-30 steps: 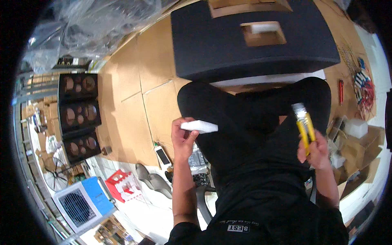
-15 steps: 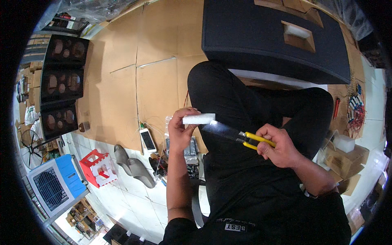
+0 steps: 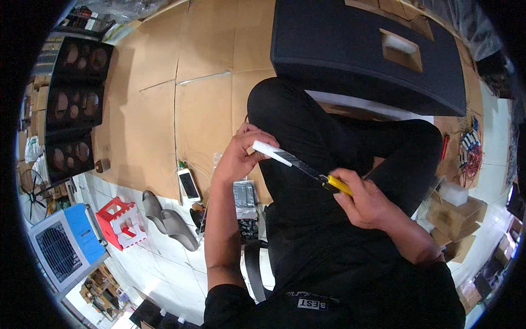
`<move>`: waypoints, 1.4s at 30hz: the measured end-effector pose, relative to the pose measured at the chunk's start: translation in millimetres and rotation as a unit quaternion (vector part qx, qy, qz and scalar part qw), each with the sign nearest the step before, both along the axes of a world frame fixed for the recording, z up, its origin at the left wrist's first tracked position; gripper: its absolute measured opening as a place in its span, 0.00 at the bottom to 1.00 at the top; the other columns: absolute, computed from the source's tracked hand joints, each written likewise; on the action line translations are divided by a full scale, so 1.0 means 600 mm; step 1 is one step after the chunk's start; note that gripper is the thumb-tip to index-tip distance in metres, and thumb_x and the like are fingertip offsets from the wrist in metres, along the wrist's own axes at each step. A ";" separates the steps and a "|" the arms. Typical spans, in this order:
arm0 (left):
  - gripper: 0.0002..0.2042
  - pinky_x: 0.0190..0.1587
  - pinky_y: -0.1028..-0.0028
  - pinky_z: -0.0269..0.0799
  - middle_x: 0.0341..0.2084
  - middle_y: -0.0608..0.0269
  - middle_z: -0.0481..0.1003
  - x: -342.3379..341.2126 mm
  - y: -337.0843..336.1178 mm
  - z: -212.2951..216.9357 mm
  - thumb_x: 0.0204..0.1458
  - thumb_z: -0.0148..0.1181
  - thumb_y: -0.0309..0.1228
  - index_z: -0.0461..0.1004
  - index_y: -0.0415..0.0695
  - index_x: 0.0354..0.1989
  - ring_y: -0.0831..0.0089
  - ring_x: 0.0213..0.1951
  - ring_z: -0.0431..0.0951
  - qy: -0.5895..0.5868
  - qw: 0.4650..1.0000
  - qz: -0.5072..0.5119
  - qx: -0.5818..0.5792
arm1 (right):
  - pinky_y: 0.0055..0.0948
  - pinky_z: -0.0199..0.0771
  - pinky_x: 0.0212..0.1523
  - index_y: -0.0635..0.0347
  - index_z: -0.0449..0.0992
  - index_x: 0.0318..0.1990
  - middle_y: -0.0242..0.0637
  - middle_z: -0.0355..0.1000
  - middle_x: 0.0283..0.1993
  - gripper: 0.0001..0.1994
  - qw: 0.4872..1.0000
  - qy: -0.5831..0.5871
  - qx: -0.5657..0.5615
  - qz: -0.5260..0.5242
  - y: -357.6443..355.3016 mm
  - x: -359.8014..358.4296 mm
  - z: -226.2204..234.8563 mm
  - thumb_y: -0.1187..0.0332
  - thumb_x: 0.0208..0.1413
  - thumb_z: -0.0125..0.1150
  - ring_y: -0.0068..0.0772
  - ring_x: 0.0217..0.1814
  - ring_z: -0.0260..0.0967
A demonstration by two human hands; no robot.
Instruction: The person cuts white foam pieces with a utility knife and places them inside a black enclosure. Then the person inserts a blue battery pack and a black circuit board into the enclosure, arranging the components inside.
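Observation:
My left hand (image 3: 239, 155) is closed on a small white foam block (image 3: 273, 153), held above my crossed legs. My right hand (image 3: 364, 202) grips a yellow-and-black utility knife (image 3: 339, 185) by its handle. The knife's long blade (image 3: 303, 166) is extended and points left toward the foam. Its tip end lies along the foam's lower right side; whether it has cut in cannot be made out. The fingers of my left hand are partly hidden behind the foam.
A large black cabinet (image 3: 361, 60) with cut-out openings lies ahead on cardboard (image 3: 208, 109). At left are black panels with round holes (image 3: 74, 107), a red-and-white stool (image 3: 120, 225), grey slippers (image 3: 170, 222) and a phone (image 3: 189, 185). Wires (image 3: 472, 148) and a carton (image 3: 452, 211) are at right.
The foam has tilted, its right end now lower. My right hand has moved slightly left, bringing the blade along the foam. The whole view has shifted a little.

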State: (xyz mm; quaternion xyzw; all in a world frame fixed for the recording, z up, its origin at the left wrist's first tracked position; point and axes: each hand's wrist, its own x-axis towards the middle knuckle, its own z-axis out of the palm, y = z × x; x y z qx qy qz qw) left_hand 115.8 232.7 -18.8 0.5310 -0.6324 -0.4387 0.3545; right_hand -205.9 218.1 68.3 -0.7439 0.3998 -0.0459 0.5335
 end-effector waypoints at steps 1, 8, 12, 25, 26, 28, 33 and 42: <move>0.16 0.55 0.66 0.65 0.40 0.69 0.82 0.002 -0.001 0.000 0.40 0.70 0.17 0.83 0.48 0.39 0.65 0.47 0.73 0.002 1.000 -0.002 0.000 | 0.48 0.79 0.44 0.64 0.65 0.60 0.55 0.75 0.45 0.20 1.000 0.002 -0.016 0.010 -0.003 0.004 -0.002 0.66 0.65 0.56 0.54 0.41 0.79; 0.15 0.58 0.66 0.63 0.40 0.69 0.82 0.003 0.007 -0.024 0.41 0.71 0.18 0.83 0.47 0.39 0.67 0.48 0.73 0.047 0.999 0.019 0.016 | 0.44 0.81 0.38 0.65 0.67 0.57 0.56 0.75 0.44 0.20 0.993 -0.018 -0.100 0.062 -0.006 0.037 -0.034 0.60 0.65 0.56 0.49 0.40 0.81; 0.15 0.55 0.67 0.65 0.40 0.70 0.83 0.004 0.008 -0.034 0.42 0.71 0.19 0.84 0.48 0.39 0.68 0.48 0.73 0.063 0.997 0.029 0.024 | 0.40 0.81 0.28 0.65 0.67 0.53 0.48 0.77 0.32 0.20 0.985 0.013 -0.166 0.045 -0.001 0.047 -0.065 0.57 0.65 0.59 0.45 0.28 0.80; 0.15 0.56 0.68 0.65 0.38 0.70 0.83 0.006 0.000 -0.026 0.40 0.71 0.19 0.84 0.48 0.38 0.70 0.45 0.74 0.065 0.998 0.011 0.019 | 0.33 0.79 0.20 0.65 0.69 0.43 0.45 0.78 0.28 0.17 0.954 -0.019 -0.288 0.085 -0.001 0.075 -0.075 0.59 0.62 0.63 0.38 0.24 0.79; 0.14 0.55 0.68 0.65 0.38 0.70 0.83 0.006 -0.001 -0.026 0.40 0.71 0.19 0.84 0.48 0.38 0.70 0.45 0.74 0.068 0.997 0.009 0.020 | 0.33 0.79 0.20 0.65 0.69 0.43 0.45 0.78 0.29 0.17 0.954 -0.013 -0.285 0.088 -0.001 0.076 -0.075 0.59 0.63 0.63 0.37 0.24 0.79; 0.14 0.55 0.68 0.65 0.38 0.70 0.83 0.007 0.000 -0.025 0.40 0.71 0.19 0.84 0.48 0.38 0.70 0.44 0.75 0.073 0.997 0.008 0.021 | 0.32 0.79 0.20 0.65 0.69 0.44 0.45 0.77 0.29 0.16 0.954 -0.006 -0.284 0.096 -0.001 0.076 -0.076 0.59 0.63 0.62 0.37 0.24 0.79; 0.14 0.54 0.68 0.66 0.37 0.69 0.84 0.006 -0.001 -0.023 0.40 0.71 0.19 0.84 0.48 0.37 0.70 0.44 0.75 0.074 0.997 0.011 0.018 | 0.32 0.79 0.19 0.66 0.69 0.44 0.44 0.77 0.29 0.16 0.948 -0.016 -0.304 0.087 0.000 0.077 -0.080 0.60 0.63 0.62 0.36 0.23 0.79; 0.14 0.54 0.68 0.65 0.37 0.69 0.84 0.007 -0.002 -0.024 0.40 0.71 0.18 0.84 0.49 0.37 0.70 0.43 0.75 0.056 0.998 0.007 0.002 | 0.32 0.79 0.18 0.66 0.69 0.44 0.45 0.77 0.29 0.16 0.946 -0.015 -0.312 0.090 -0.002 0.080 -0.081 0.60 0.64 0.61 0.36 0.23 0.79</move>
